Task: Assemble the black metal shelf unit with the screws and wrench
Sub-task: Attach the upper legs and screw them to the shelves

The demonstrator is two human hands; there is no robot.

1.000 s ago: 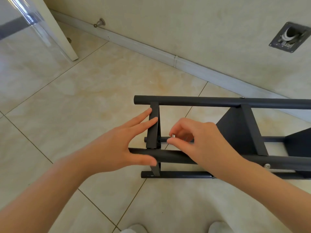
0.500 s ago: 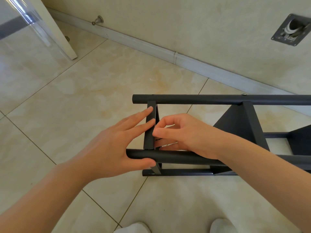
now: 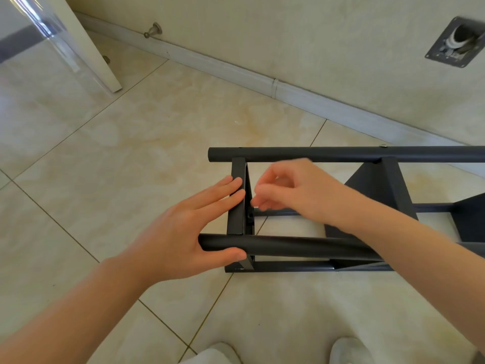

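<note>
The black metal shelf unit (image 3: 341, 153) lies on its side on the tiled floor. My left hand (image 3: 189, 227) presses straight fingers on the outer face of the end shelf panel (image 3: 237, 222), with its thumb along the near tube (image 3: 301, 246). My right hand (image 3: 296, 190) reaches inside the frame. Its fingers are curled and its fingertips are pinched together close to the panel's inner face. They are blurred, and the small silver screw seen between them earlier is hidden. A second shelf panel (image 3: 372, 190) is fixed further right. No wrench is in view.
A wall with a white baseboard (image 3: 288, 93) runs behind the frame. A door stop (image 3: 153, 30) and a white door edge (image 3: 86, 48) are at the back left, and a metal wall plate (image 3: 443, 46) is at the upper right. My shoes (image 3: 349, 350) are below.
My right hand carried the pinched screw left from the frame's middle to the end panel's inner face. My left hand stayed pressed on the panel and tube.
</note>
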